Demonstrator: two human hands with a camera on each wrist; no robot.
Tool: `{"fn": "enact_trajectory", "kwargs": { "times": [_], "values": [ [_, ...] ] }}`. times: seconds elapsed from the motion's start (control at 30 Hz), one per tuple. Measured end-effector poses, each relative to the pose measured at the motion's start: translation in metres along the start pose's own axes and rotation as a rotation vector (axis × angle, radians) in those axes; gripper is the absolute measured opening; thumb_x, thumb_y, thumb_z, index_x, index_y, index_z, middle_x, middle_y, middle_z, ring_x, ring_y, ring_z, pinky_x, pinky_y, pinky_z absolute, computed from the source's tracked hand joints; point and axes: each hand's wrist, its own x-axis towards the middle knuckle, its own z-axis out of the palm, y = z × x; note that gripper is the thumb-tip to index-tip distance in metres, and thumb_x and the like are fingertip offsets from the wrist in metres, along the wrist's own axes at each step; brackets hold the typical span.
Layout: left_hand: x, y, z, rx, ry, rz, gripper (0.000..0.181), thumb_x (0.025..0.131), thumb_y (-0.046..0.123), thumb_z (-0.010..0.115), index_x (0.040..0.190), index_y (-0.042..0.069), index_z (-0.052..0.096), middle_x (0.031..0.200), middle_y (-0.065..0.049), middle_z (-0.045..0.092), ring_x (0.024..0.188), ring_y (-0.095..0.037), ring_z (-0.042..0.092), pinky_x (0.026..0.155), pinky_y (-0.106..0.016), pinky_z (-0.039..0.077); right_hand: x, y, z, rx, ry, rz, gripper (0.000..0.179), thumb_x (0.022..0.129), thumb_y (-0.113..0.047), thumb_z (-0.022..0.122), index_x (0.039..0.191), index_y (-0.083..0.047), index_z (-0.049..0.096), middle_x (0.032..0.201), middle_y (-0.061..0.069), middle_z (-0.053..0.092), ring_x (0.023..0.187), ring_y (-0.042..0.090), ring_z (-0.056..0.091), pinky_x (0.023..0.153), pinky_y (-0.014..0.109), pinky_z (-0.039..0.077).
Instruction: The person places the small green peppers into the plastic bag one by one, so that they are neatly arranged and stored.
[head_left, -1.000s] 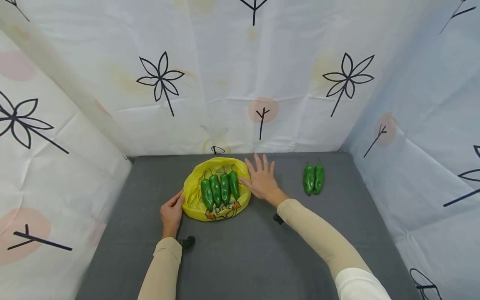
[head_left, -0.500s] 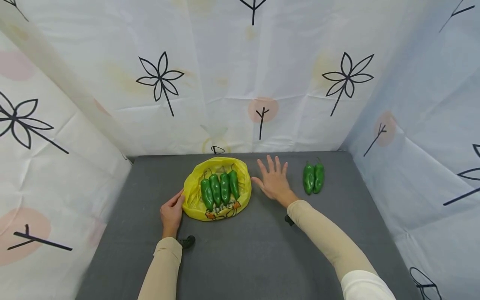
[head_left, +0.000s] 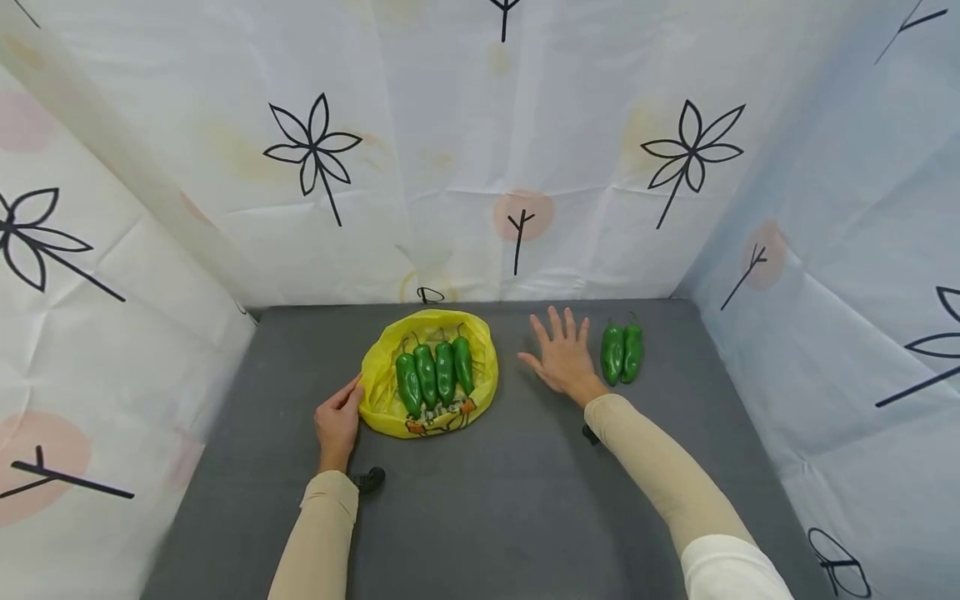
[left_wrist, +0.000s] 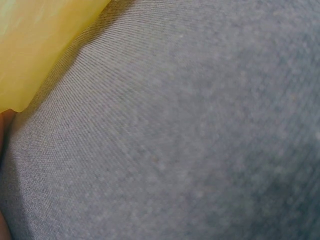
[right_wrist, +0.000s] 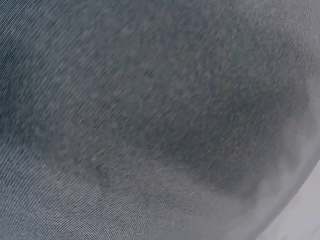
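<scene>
A yellow plastic bag [head_left: 384,396] lies with its mouth spread wide on the dark table in the head view. Several green chili peppers [head_left: 425,375] sit side by side inside it, stems pointing away from me. My left hand [head_left: 337,425] pinches the bag's left rim between thumb and fingers; the left wrist view catches a corner of the yellow bag [left_wrist: 40,45] and a sliver of finger. Between the bag and two more green chili peppers [head_left: 632,354] is my right hand [head_left: 565,357], its fingers spread and holding nothing. The right wrist view has only blurred dark cloth.
Dark grey cloth covers the table [head_left: 480,517]. White printed fabric [head_left: 450,167] hangs behind it, with more fabric walls at the left and right sides. Dark wristbands [head_left: 369,481] show at both wrists.
The right hand has moved right, away from the bag's right rim and closer to the two loose peppers. The left hand keeps its place on the bag. The view has shifted slightly.
</scene>
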Motion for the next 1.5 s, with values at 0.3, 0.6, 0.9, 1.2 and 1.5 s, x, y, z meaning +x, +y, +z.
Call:
{"fn": "enact_trajectory", "kwargs": {
  "times": [0.3,0.6,0.9,1.2,1.5],
  "values": [
    [0.001,0.0,-0.002,0.026,0.017,0.011,0.042,0.098,0.048,0.065,0.132,0.024,0.071,0.138,-0.006,0.068,0.134,-0.023,0.06,0.114,-0.043,0.047,-0.004,0.011,-0.003,-0.065,-0.038,-0.018,0.1,0.091,-0.073,0.057,0.166,-0.021,0.016,0.17,0.021,0.014,0.157,0.049,0.012,0.123,0.073,0.013],
    [-0.002,0.0,0.001,0.04,0.012,-0.001,0.042,0.097,0.049,0.066,0.132,0.025,0.071,0.137,-0.005,0.069,0.135,-0.024,0.059,0.116,-0.045,0.045,-0.008,0.028,-0.001,-0.057,-0.041,0.015,0.102,0.089,-0.074,0.059,0.166,-0.021,0.017,0.17,0.022,0.015,0.157,0.049,0.012,0.123,0.075,0.01],
    [-0.002,0.001,0.001,0.025,0.014,0.009,0.04,0.098,0.044,0.067,0.131,0.023,0.072,0.136,-0.006,0.069,0.135,-0.027,0.059,0.117,-0.047,0.044,-0.014,0.045,-0.003,-0.022,-0.059,0.024,0.11,0.084,-0.073,0.068,0.165,-0.018,0.018,0.17,0.024,0.014,0.156,0.051,0.011,0.122,0.076,0.007],
    [-0.001,0.002,0.002,0.047,0.016,-0.004,0.037,0.099,0.043,0.066,0.131,0.025,0.072,0.137,-0.005,0.069,0.136,-0.026,0.058,0.117,-0.047,0.044,-0.02,0.061,-0.002,-0.005,-0.079,0.034,0.113,0.082,-0.071,0.071,0.165,-0.015,0.018,0.169,0.026,0.012,0.155,0.052,0.01,0.123,0.074,0.01],
    [0.0,-0.001,0.003,0.052,0.018,-0.006,0.038,0.099,0.043,0.066,0.131,0.024,0.072,0.137,-0.005,0.069,0.136,-0.027,0.058,0.117,-0.047,0.043,-0.027,0.069,-0.002,0.068,-0.068,0.075,0.108,0.085,-0.064,0.073,0.163,-0.009,0.023,0.166,0.029,0.017,0.154,0.055,0.013,0.124,0.07,0.018]
  ]
}}
